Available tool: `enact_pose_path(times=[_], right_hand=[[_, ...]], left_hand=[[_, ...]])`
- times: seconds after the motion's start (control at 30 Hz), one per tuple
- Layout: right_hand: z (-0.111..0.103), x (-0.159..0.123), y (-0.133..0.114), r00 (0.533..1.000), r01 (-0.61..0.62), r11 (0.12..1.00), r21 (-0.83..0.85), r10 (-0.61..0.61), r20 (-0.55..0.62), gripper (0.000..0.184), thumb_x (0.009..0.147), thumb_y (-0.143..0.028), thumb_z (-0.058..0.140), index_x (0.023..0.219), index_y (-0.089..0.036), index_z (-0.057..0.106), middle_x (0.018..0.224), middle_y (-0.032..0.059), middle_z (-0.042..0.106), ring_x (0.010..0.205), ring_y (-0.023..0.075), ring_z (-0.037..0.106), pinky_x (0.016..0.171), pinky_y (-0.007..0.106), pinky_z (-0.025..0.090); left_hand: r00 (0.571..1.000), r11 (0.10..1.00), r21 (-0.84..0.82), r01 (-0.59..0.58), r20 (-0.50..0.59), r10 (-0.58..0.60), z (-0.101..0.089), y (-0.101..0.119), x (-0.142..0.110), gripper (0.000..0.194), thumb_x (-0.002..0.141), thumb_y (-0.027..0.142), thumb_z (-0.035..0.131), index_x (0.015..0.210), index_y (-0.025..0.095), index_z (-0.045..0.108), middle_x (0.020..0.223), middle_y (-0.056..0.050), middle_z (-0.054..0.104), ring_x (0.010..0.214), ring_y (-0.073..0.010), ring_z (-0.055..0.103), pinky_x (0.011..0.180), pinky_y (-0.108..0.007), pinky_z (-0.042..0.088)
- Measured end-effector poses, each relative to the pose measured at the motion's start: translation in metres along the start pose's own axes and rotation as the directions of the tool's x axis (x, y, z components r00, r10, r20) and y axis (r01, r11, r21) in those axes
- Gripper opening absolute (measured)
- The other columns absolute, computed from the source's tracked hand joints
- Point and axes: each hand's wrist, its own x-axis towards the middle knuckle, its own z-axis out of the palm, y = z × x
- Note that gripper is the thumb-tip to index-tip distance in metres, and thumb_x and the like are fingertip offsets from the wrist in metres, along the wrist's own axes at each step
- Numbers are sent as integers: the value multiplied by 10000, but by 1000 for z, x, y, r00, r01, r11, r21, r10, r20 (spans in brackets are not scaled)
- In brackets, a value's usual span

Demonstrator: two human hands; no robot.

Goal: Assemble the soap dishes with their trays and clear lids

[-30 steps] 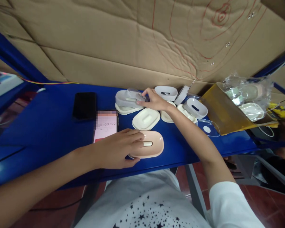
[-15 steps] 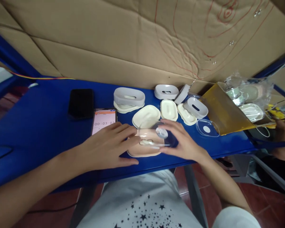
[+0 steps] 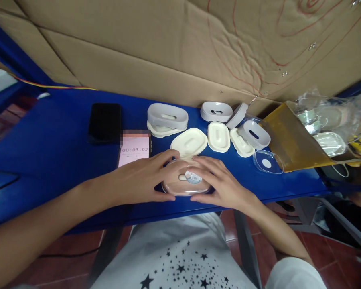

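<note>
A clear oval lid (image 3: 176, 185) with a round printed sticker (image 3: 193, 177) lies over a pinkish oval dish near the table's front edge. My left hand (image 3: 141, 178) grips the left side, thumb at the front and fingers at the back. On the opposite side my right hand (image 3: 227, 184) holds the lid the same way, its fingers partly over the sticker. Whether the lid is fully seated on the dish I cannot tell. Just behind, a cream oval tray (image 3: 189, 142) lies close to my fingertips.
A phone (image 3: 135, 150) showing a timer and a black flat object (image 3: 104, 123) lie to the left. Behind are grey oval dishes (image 3: 167, 115) and cream trays (image 3: 218, 137). At right are another clear lid (image 3: 268, 161) and a box (image 3: 297, 138) with plastic-wrapped parts.
The clear lid has come down and left from my right hand onto the pinkish dish. Both hands have closed in around its sides. The view has shifted slightly.
</note>
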Motion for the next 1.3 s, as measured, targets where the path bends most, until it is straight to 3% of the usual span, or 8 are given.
enact_pose_path(times=[0.23, 0.47, 0.63, 0.87, 1.0, 1.13, 1.2, 1.3], right_hand=[[5, 2, -1, 999, 41, 999, -31, -42, -29, 662, 1086, -607, 669, 1614, -216, 581, 1717, 158, 532, 1596, 329, 498, 1298, 546, 484], [10, 1, 4, 995, 94, 985, -148, -90, 40, 660, 1106, -532, 662, 1660, -192, 549, 1767, 169, 474, 1655, 349, 418, 1334, 570, 447], [11, -2, 12, 990, 143, 963, -228, -136, 45, 729, 1092, -605, 652, 1684, -199, 523, 1771, 173, 468, 1636, 378, 440, 1319, 594, 462], [18, -8, 9, 994, 113, 979, -171, -111, 19, 754, 1104, -559, 648, 1723, -176, 451, 1788, 187, 433, 1674, 379, 378, 1327, 606, 447], [20, -10, -1, 998, 55, 989, -134, -55, 9, 809, 1127, -552, 602, 1787, -190, 307, 1805, 199, 395, 1703, 379, 326, 1327, 627, 435], [8, -9, -2, 999, 36, 997, -72, -36, 7, 820, 1144, -642, 497, 1811, -247, 229, 1826, 169, 368, 1718, 371, 297, 1332, 658, 395], [-1, -5, 4, 999, 35, 999, -8, -35, -31, 709, 1177, -609, 430, 1787, -268, 311, 1781, 140, 463, 1686, 352, 376, 1318, 650, 407], [-15, 6, 21, 996, 17, 993, 120, -7, -89, 505, 1221, -457, 358, 1646, -274, 561, 1568, 95, 704, 1494, 289, 627, 1247, 578, 496]], left_hand=[[1000, 998, -57, 11, 14, -10, 0, 2, 1, 905, 888, 381, 908, 1633, 371, 395, 1606, -116, 511, 1213, -286, 730, 799, -305, 614], [998, 991, -121, 53, 40, -49, 1, 1, 0, 895, 875, 363, 926, 1628, 356, 442, 1639, -107, 507, 1277, -292, 718, 915, -344, 638], [998, 988, -151, 40, 44, -34, 5, -3, -2, 1003, 894, 402, 929, 1715, 383, 353, 1731, -121, 464, 1453, -341, 640, 1123, -434, 599], [998, 987, -161, 27, 52, -19, 8, -1, -4, 1029, 989, 492, 829, 1796, 402, 197, 1836, -106, 363, 1598, -338, 522, 1194, -414, 555], [1000, 995, -101, 13, 7, -12, -8, -6, -2, 839, 1027, 669, 709, 1738, 351, 397, 1806, -92, 430, 1564, -330, 559, 1219, -424, 524], [963, 971, 159, 180, -229, -141, -36, -29, 16, 475, 1120, 538, 505, 1402, 227, 727, 1420, -148, 759, 1335, -362, 717, 1172, -530, 515], [951, 919, 277, 280, -209, -227, -46, -41, 30, 423, 1110, 459, 463, 1236, 208, 781, 1250, -148, 811, 1194, -369, 769, 1074, -526, 550], [939, 860, 381, 340, -82, -334, -52, -54, 50, 424, 1112, 409, 408, 1128, 225, 790, 1198, -108, 834, 1077, -325, 795, 944, -436, 572]])
